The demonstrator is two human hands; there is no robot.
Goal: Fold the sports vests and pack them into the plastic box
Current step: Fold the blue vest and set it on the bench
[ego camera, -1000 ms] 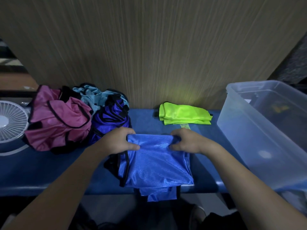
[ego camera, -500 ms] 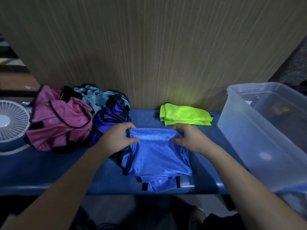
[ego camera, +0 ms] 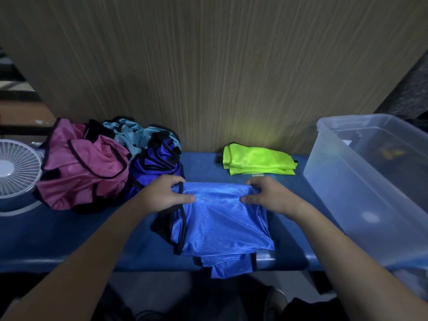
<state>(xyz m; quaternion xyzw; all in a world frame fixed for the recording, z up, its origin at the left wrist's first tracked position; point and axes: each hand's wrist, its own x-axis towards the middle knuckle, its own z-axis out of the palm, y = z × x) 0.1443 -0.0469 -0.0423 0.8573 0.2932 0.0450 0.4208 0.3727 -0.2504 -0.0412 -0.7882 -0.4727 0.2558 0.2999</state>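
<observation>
Blue vest (ego camera: 222,223) lies on the blue bench (ego camera: 69,239) right in front of us, its long axis running from the far fold toward the near edge, where the tail hangs over. Our left hand (ego camera: 162,195) pinches the far-left corner and our right hand (ego camera: 268,195) pinches the far-right corner, the 2 hands apart across the fold. We judge the right hand nearer the plastic box (ego camera: 347,181), which stands to the right.
</observation>
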